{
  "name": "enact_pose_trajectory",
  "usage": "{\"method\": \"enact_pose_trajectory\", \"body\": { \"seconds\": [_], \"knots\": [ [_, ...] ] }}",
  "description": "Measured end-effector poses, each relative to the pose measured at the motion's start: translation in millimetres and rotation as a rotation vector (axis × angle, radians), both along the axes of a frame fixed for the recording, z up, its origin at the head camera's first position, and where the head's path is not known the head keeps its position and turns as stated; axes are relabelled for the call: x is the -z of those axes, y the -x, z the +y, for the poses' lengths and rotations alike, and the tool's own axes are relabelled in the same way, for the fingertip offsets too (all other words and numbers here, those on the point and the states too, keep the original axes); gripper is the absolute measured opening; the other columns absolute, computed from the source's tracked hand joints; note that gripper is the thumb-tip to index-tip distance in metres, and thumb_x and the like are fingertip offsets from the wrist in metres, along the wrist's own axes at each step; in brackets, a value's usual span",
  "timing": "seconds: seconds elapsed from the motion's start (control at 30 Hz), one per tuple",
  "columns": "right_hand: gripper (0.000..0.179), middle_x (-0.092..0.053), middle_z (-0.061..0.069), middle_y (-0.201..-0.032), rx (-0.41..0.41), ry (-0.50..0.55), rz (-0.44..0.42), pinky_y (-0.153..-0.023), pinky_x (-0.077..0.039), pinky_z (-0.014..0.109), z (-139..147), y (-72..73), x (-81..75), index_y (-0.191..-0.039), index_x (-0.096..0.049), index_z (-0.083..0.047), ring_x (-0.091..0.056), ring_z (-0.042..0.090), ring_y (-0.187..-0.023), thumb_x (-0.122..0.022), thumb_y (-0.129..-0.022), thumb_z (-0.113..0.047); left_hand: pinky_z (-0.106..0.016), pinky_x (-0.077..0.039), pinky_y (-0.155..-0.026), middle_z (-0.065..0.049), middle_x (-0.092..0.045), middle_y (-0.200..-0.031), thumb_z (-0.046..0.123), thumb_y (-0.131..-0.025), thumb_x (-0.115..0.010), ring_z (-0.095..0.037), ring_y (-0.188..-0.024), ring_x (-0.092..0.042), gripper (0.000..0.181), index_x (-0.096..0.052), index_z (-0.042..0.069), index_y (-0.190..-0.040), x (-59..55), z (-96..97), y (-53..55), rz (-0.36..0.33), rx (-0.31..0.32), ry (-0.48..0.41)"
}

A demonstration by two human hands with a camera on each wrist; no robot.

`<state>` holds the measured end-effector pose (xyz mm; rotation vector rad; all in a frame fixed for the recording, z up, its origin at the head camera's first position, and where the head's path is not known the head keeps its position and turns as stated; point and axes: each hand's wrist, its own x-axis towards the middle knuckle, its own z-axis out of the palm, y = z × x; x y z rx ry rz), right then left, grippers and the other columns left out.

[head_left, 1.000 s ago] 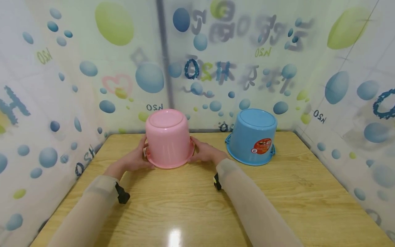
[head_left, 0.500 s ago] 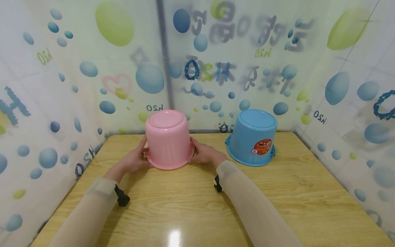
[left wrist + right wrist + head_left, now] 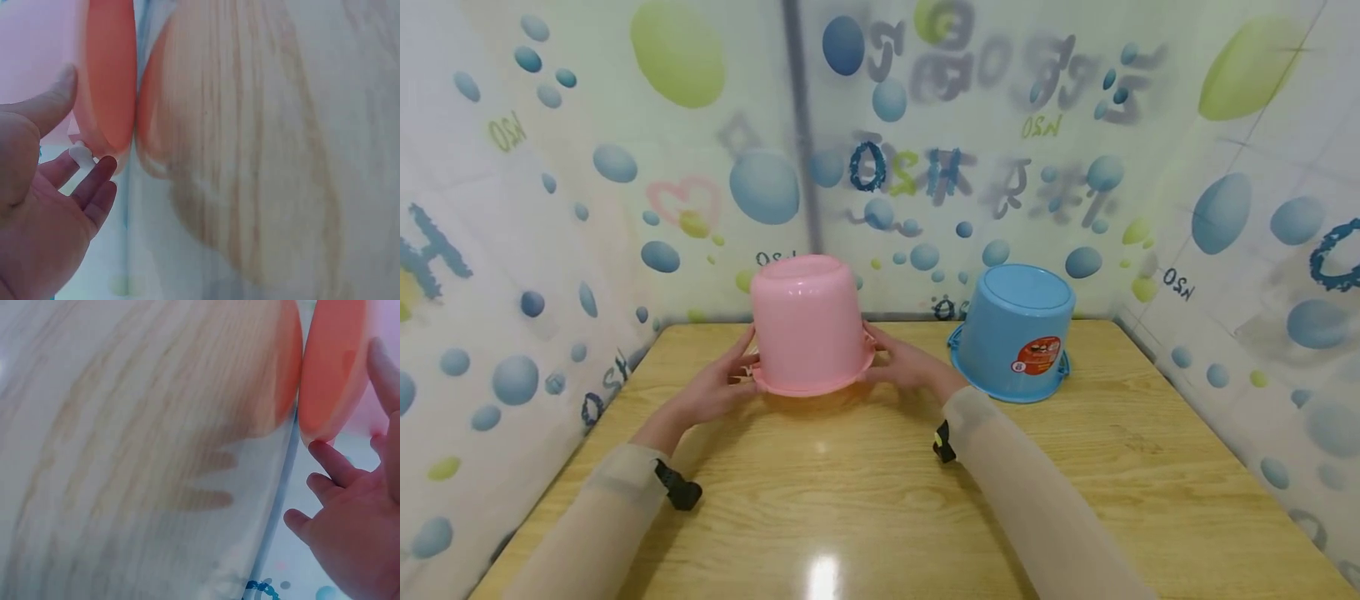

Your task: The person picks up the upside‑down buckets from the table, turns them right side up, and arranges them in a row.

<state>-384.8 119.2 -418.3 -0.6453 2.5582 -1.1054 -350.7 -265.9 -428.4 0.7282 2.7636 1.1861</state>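
Observation:
An upside-down pink bucket (image 3: 807, 333) is held between both hands at the back left of the table. My left hand (image 3: 711, 392) grips its left side, thumb on the outer wall and fingers at the rim. In the left wrist view, a white handle end (image 3: 81, 153) shows by those fingers. Opposite it, my right hand (image 3: 906, 367) holds the right side, its thumb along the wall and fingertips at the rim. Both wrist views show the bucket's orange-looking inside, with its near rim raised off the table and its reflection beside it.
To the right stands a blue bucket (image 3: 1018, 321), also upside down, with a red label (image 3: 1037, 356). The wooden table (image 3: 850, 500) ends at a patterned back wall (image 3: 917, 233), and similar walls close in on both sides.
The pink bucket has risen slightly, and its near rim has lifted off the table. Both hands have moved with it, the forearms spreading a little apart. The blue bucket stays put.

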Motion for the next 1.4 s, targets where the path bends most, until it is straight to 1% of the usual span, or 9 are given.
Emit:
{"method": "enact_pose_trajectory", "body": {
  "seconds": [0.3, 0.43, 0.63, 0.77, 0.9, 1.0, 1.13, 1.33, 1.4],
  "knots": [
    [0.098, -0.045, 0.014, -0.171, -0.014, 0.061, 0.013, -0.131, -0.029, 0.071, 6.2, -4.1, -10.0, -0.175, -0.012, -0.05, -0.035, 0.043, -0.163, -0.076, -0.101, -0.056, -0.048, -0.052, -0.105, -0.027, -0.051, -0.166, 0.033, -0.11, -0.069, -0.043, -0.138, -0.059, 0.098, 0.001, 0.031, -0.178, -8.8, -1.1, -9.1, 0.005, -0.026, 0.027],
    [0.093, -0.046, 0.013, -0.17, 0.003, 0.053, 0.029, -0.131, -0.029, 0.073, 6.6, -7.9, -15.4, -0.174, -0.015, -0.051, -0.035, 0.043, -0.162, -0.073, -0.102, -0.06, -0.057, -0.048, -0.107, -0.024, -0.051, -0.167, 0.04, -0.11, -0.067, -0.047, -0.148, -0.05, 0.097, 0.002, 0.036, -0.177, -9.9, -0.8, -12.1, -0.003, -0.052, 0.031],
    [0.086, -0.045, 0.01, -0.169, 0.012, 0.077, 0.057, -0.128, -0.036, 0.071, 5.9, -11.4, -18.9, -0.174, -0.017, -0.052, -0.042, 0.042, -0.157, -0.064, -0.104, -0.067, -0.073, -0.038, -0.112, -0.024, -0.052, -0.166, 0.038, -0.113, -0.062, -0.044, -0.143, -0.049, 0.088, -0.001, 0.037, -0.177, -11.0, 1.6, -15.5, 0.009, -0.058, -0.019],
    [0.086, -0.042, 0.009, -0.171, -0.004, 0.117, 0.074, -0.124, -0.043, 0.066, 4.4, -13.5, -21.5, -0.176, -0.017, -0.045, -0.047, 0.037, -0.151, -0.056, -0.105, -0.072, -0.084, -0.024, -0.121, -0.024, -0.035, -0.176, 0.031, -0.115, -0.058, -0.052, -0.159, -0.032, 0.083, -0.003, 0.034, -0.177, -13.3, 6.3, -15.1, 0.032, -0.032, -0.106],
    [0.091, -0.034, 0.012, -0.172, 0.032, 0.143, 0.066, -0.118, -0.046, 0.065, 2.2, -15.8, -23.6, -0.176, -0.018, -0.043, -0.043, 0.036, -0.151, -0.048, -0.1, -0.084, -0.077, -0.018, -0.13, -0.012, -0.015, -0.186, 0.03, -0.117, -0.053, -0.047, -0.17, -0.013, 0.078, -0.003, 0.036, -0.177, -16.6, 10.0, -14.6, 0.032, -0.016, -0.173],
    [0.094, -0.026, 0.016, -0.173, 0.074, 0.175, 0.061, -0.122, -0.039, 0.069, 0.6, -16.7, -25.0, -0.176, -0.02, -0.043, -0.035, 0.04, -0.157, -0.045, -0.097, -0.088, -0.07, -0.024, -0.131, -0.007, -0.014, -0.185, 0.031, -0.119, -0.049, -0.041, -0.171, -0.015, 0.074, -0.003, 0.037, -0.176, -19.2, 12.8, -15.1, 0.021, -0.015, -0.198],
    [0.091, -0.018, 0.009, -0.182, 0.08, 0.271, 0.069, -0.131, -0.027, 0.071, -3.4, -16.7, -26.9, -0.176, -0.023, -0.038, -0.021, 0.039, -0.169, -0.047, -0.101, -0.084, -0.071, -0.028, -0.129, -0.018, -0.023, -0.182, 0.035, -0.119, -0.046, -0.044, -0.169, -0.022, 0.071, -0.005, 0.036, -0.177, -22.9, 15.3, -18.9, -0.005, -0.063, -0.232],
    [0.087, -0.023, -0.002, -0.184, 0.046, 0.4, 0.058, -0.134, -0.03, 0.06, -5.9, -17.0, -27.1, -0.177, -0.022, -0.036, -0.022, 0.033, -0.171, -0.048, -0.104, -0.076, -0.078, -0.02, -0.13, -0.018, -0.023, -0.183, 0.049, -0.12, -0.034, -0.047, -0.169, -0.019, 0.063, -0.014, 0.035, -0.177, -30.5, 19.4, -21.7, -0.035, -0.138, -0.277],
    [0.083, -0.023, -0.001, -0.184, 0.039, 0.422, 0.042, -0.135, -0.031, 0.058, -6.3, -17.4, -26.6, -0.177, -0.021, -0.035, -0.024, 0.032, -0.171, -0.049, -0.108, -0.071, -0.067, -0.028, -0.132, -0.014, -0.021, -0.184, 0.052, -0.12, -0.03, -0.044, -0.168, -0.022, 0.063, -0.016, 0.033, -0.178, -33.3, 21.2, -21.2, -0.046, -0.134, -0.32]
  ]
}}
